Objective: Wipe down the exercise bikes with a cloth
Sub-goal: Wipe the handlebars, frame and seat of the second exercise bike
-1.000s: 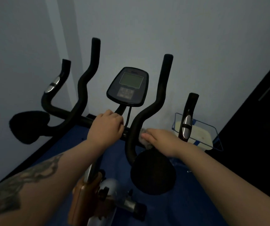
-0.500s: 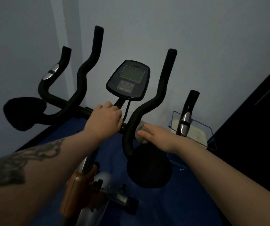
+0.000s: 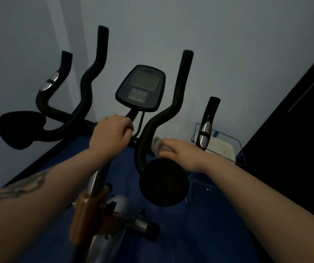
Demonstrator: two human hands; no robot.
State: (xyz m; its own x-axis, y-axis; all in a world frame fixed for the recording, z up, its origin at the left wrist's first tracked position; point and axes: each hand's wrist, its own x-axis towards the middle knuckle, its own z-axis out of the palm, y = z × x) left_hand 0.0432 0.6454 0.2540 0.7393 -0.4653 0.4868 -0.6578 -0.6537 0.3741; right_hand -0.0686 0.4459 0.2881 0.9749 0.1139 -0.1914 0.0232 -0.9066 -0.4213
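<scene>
The cloth (image 3: 157, 144) sat bunched under my right hand (image 3: 181, 154), pressed onto the handlebar crossbar (image 3: 87, 126) of the exercise bike just right of the inner right grip's (image 3: 163, 111) bend. A grey fold poked out past the fingers, which lay curled over it — holding it, as far as I could tell. My left hand (image 3: 112, 132) gripped the crossbar at the foot of the console stem (image 3: 132, 115), fingers wrapped round it, near the right hand with only the grip's bend between them. I judged this to be mid-wipe on the handlebars. The next move called for steady pressure along the bar — then up the curved grip. The round pad (image 3: 163, 183) below my right fingers and the console (image 3: 141, 88) above the left ones looked still to be done.
</scene>
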